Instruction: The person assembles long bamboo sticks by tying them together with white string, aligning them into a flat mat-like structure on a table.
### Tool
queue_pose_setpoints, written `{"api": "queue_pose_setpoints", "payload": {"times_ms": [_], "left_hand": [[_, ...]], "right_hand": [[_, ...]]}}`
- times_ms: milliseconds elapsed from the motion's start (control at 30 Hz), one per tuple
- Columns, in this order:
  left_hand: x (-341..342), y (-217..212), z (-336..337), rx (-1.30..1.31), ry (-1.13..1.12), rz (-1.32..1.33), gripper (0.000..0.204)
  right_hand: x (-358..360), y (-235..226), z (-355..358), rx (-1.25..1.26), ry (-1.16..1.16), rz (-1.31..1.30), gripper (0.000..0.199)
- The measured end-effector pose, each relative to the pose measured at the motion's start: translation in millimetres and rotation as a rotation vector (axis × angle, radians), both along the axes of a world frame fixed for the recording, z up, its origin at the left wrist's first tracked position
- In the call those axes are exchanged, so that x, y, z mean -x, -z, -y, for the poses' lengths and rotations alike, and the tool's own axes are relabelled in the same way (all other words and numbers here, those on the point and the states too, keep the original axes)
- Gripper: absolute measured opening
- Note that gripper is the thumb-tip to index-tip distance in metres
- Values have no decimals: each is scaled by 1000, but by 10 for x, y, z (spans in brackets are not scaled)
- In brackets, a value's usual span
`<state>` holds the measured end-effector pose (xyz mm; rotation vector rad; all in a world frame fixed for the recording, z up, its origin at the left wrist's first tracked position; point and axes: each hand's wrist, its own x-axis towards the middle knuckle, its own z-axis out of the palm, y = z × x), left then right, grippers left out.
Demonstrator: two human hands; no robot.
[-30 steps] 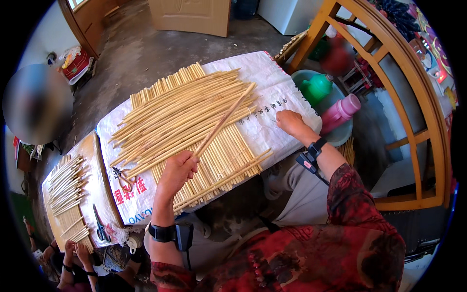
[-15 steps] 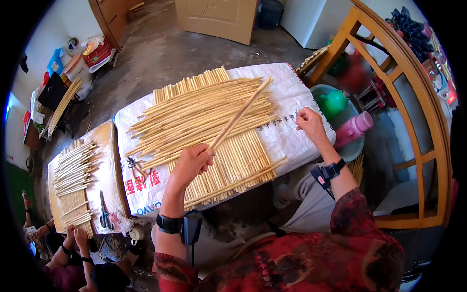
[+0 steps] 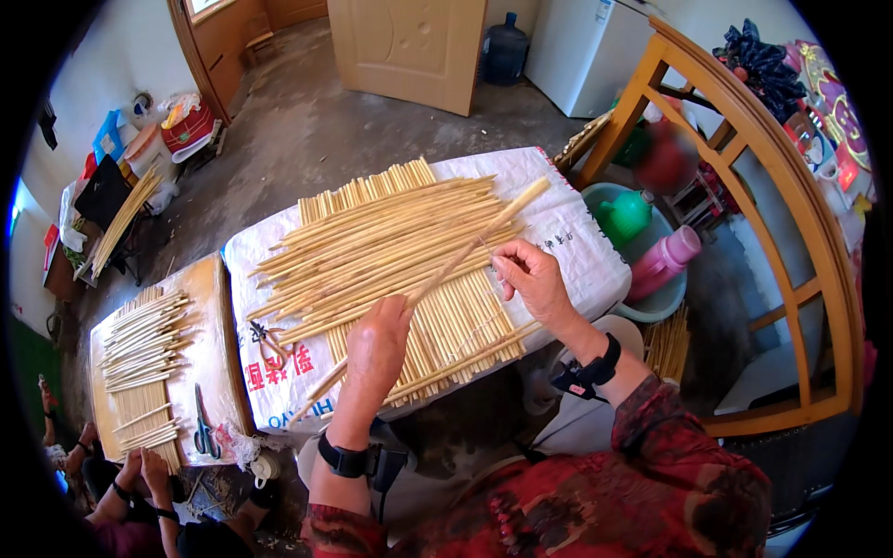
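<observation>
A long stick [image 3: 437, 279] lies slantwise over the mat [image 3: 409, 270] of pale sticks on the sacking-covered bench [image 3: 577, 232]; the step looks like binding it on with thread, so the next move calls for a snug pull at the mat's right edge. The left hand [image 3: 377, 349], closed on the stick's near end, presses it down. The right hand [image 3: 530, 279] pinches thread [image 3: 486, 249] beside the stick.

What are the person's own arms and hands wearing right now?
Both hands are bare, with no gloves. The left hand has a black band on its wrist with a small black device and a cable hanging beneath. The right hand has a similar black strap with a black unit clipped to it. The right sleeve is red with a dark floral pattern, pushed up the forearm.
</observation>
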<state>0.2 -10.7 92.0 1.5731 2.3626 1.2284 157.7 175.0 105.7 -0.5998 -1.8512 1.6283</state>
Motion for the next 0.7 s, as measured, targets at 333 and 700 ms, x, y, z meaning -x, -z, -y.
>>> {"api": "queue_pose_setpoints", "payload": {"times_ms": [333,700], "left_hand": [[-56,64,49,-29,9,60,13],[207,-225,13,172,212,1094,23]], "right_hand": [[-84,-120,114,-439,4,120,20],[134,-6,548,-550,-241,95,22]]}}
